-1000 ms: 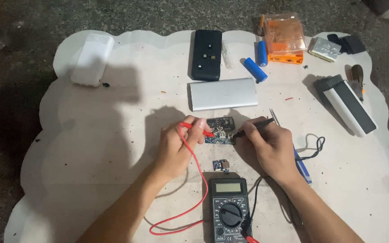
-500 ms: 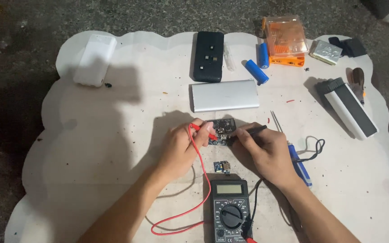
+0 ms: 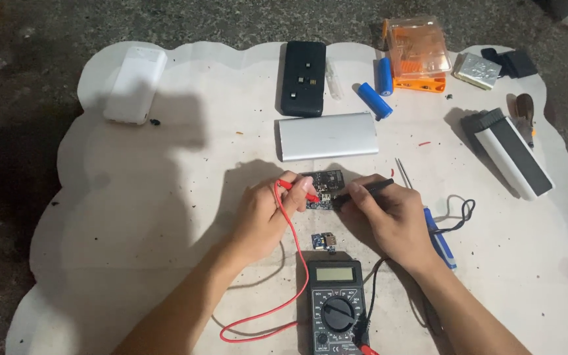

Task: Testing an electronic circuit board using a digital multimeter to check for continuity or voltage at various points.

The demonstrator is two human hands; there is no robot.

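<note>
Here we see the left hand (image 3: 267, 213) with fingers clamped on the red probe (image 3: 300, 190) and the right hand (image 3: 392, 217) with fingers clamped on the black probe (image 3: 363, 190), both tips touching the dark circuit board (image 3: 323, 187) lying just below the silver power bank (image 3: 327, 135). The multimeter (image 3: 336, 306) sits near the wrists.

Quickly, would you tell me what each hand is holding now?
Left hand: closed on the red probe.
Right hand: closed on the black probe.
</note>
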